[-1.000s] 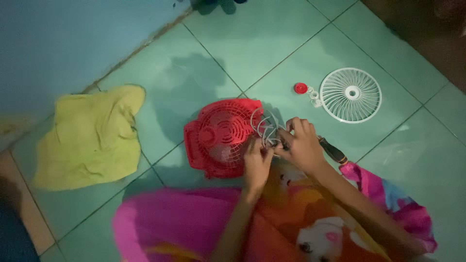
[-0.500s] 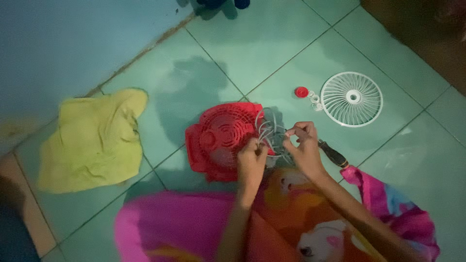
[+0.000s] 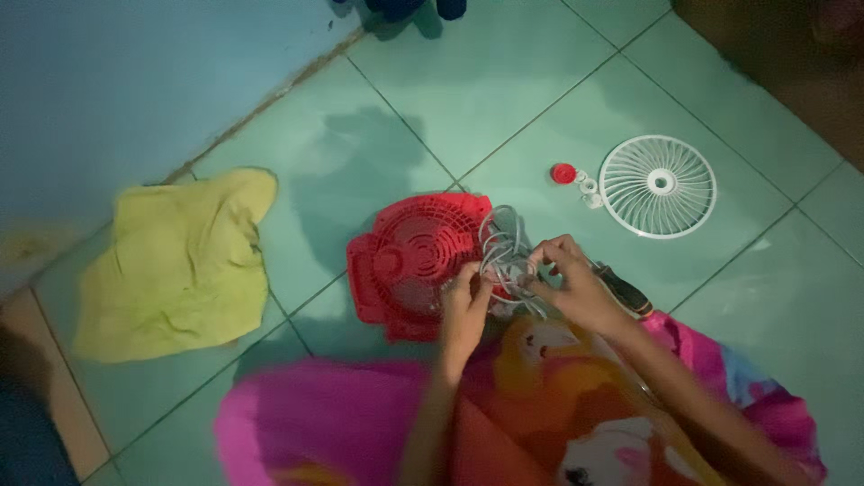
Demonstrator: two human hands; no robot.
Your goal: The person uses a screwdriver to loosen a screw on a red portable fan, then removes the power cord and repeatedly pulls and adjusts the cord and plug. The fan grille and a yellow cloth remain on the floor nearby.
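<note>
A red plastic fan housing (image 3: 409, 261) lies flat on the green tiled floor in front of me. A bundle of grey cord (image 3: 504, 247) sits at its right edge. My left hand (image 3: 463, 310) and my right hand (image 3: 571, 283) both pinch this cord, fingers closed on its loops. A dark tool handle (image 3: 625, 290) pokes out from behind my right hand on the floor. To the right lie a white round fan grille (image 3: 658, 186), a small red cap (image 3: 562, 173) and small white bits (image 3: 589, 189).
A yellow cloth (image 3: 175, 265) lies crumpled on the floor at the left. A pink and orange patterned garment (image 3: 540, 423) covers my lap at the bottom. A blue wall (image 3: 117, 81) rises at the upper left. Dark objects (image 3: 405, 7) sit at the top edge.
The view has drifted slightly, so everything sits a little lower in frame. My hands stay on the cord bundle, working its loops at the fan's right edge.
</note>
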